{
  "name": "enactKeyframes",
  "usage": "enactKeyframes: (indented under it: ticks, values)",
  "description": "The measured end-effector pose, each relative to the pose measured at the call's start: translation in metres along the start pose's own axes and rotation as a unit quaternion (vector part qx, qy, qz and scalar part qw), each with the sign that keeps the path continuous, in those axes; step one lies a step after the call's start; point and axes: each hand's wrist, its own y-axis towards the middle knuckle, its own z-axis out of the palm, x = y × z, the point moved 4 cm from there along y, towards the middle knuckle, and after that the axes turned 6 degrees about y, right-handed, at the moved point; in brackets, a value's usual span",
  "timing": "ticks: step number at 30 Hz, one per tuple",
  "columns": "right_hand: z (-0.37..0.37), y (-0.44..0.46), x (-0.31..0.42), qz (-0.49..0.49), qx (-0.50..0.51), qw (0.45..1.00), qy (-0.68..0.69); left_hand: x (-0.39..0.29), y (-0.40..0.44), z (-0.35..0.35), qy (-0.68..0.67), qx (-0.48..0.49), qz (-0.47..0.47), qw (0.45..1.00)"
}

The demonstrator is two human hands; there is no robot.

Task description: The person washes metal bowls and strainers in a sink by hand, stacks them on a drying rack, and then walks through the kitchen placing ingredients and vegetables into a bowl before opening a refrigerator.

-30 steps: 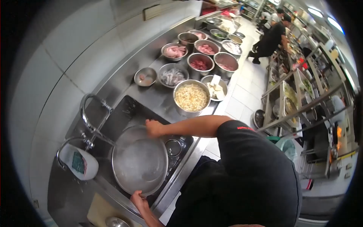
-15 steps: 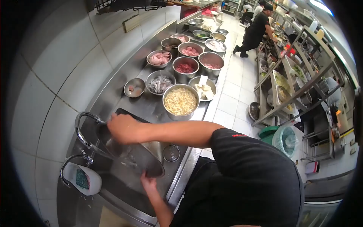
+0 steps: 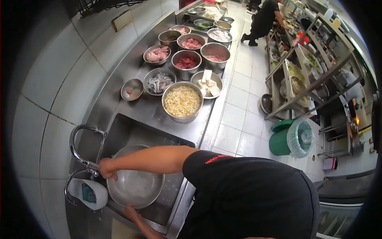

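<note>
My right hand (image 3: 107, 168) reaches across the sink (image 3: 167, 199) to the chrome faucet (image 3: 92, 165), its fingers closed around the spout end, partly hidden. Beneath my right forearm sits a large metal bowl (image 3: 137, 187) in the sink, with cloudy water inside. At the bowl's lower rim is my left hand (image 3: 130, 212), fingers closed on the edge. A white container (image 3: 99, 195) holding a green scouring pad (image 3: 88, 193) stands beside the faucet.
Along the counter stand metal bowls of bean sprouts (image 3: 182, 101), white blocks (image 3: 207, 84), squid-like pieces (image 3: 160, 83) and raw meat (image 3: 186, 63). A green bin (image 3: 279, 143) and shelving (image 3: 314, 83) stand right. Another person (image 3: 262, 20) works farther back.
The bowl was tipped half a second ago and now sits level in the sink. My right hand has moved from the bowl to the faucet. The view has shifted.
</note>
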Motion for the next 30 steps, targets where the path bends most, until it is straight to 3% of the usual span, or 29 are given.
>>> enactKeyframes:
  ticks: [1,2,3,4,6,7,9,11,13,16,17,19,20,22,23,25,28,30]
  values:
    - [-0.001,0.001,-0.002,0.112,-0.007,0.992,0.059,-0.028,-0.006,-0.003,0.1,-0.049,0.119,0.987]
    - [-0.016,-0.01,0.012,0.09,0.002,0.995,0.048,-0.064,-0.018,0.002,0.196,-0.097,0.234,0.947]
    - [-0.041,-0.035,0.033,0.069,0.012,0.997,0.036,-0.088,-0.015,0.011,0.324,-0.119,0.272,0.898]
    - [-0.049,-0.043,0.039,0.055,-0.027,0.998,0.028,-0.11,-0.007,0.019,0.449,-0.138,0.304,0.829]
    - [-0.059,-0.052,0.043,0.033,-0.151,0.988,0.011,-0.141,0.003,0.062,0.515,-0.088,0.545,0.656]
    - [-0.065,-0.056,0.042,0.025,-0.237,0.971,0.002,-0.154,-0.004,0.074,0.502,-0.095,0.547,0.663]
    - [-0.082,-0.088,0.038,0.12,-0.332,0.928,0.122,-0.182,-0.03,0.102,0.462,-0.127,0.556,0.679]
    - [-0.088,-0.116,0.028,0.13,-0.407,0.896,0.124,-0.199,-0.038,0.117,0.439,-0.141,0.572,0.679]
    - [-0.069,-0.118,0.001,0.216,-0.333,0.901,0.175,-0.195,-0.024,0.113,0.451,-0.118,0.584,0.664]
    - [-0.047,-0.122,-0.009,0.273,-0.267,0.881,0.281,-0.187,-0.007,0.095,0.472,-0.092,0.435,0.761]
    - [-0.041,-0.116,-0.015,0.256,-0.252,0.906,0.226,-0.195,-0.036,0.084,0.496,-0.062,0.438,0.747]
    - [-0.017,-0.094,-0.025,0.22,-0.22,0.943,0.116,-0.17,-0.04,0.053,0.47,-0.081,0.333,0.813]
    - [-0.014,-0.087,-0.02,0.23,-0.2,0.946,0.107,-0.14,-0.025,0.036,0.416,-0.098,0.353,0.832]
    - [-0.011,-0.076,-0.008,0.253,-0.159,0.95,0.089,-0.088,-0.003,0.007,0.325,-0.047,0.269,0.906]
    - [-0.002,-0.063,-0.002,0.203,-0.084,0.974,0.059,-0.067,-0.003,-0.004,0.285,0.018,0.155,0.946]
    - [0.011,-0.041,0.009,0.091,0.066,0.994,-0.008,-0.044,-0.028,-0.005,0.147,-0.022,0.055,0.987]
    - [0.006,-0.024,0.025,0.005,0.117,0.979,-0.164,-0.015,-0.017,-0.009,0.075,0.012,-0.012,0.997]
    - [0.024,-0.001,0.016,0.068,-0.02,0.996,-0.061,-0.036,-0.028,0.001,0.151,0.0,0.046,0.987]
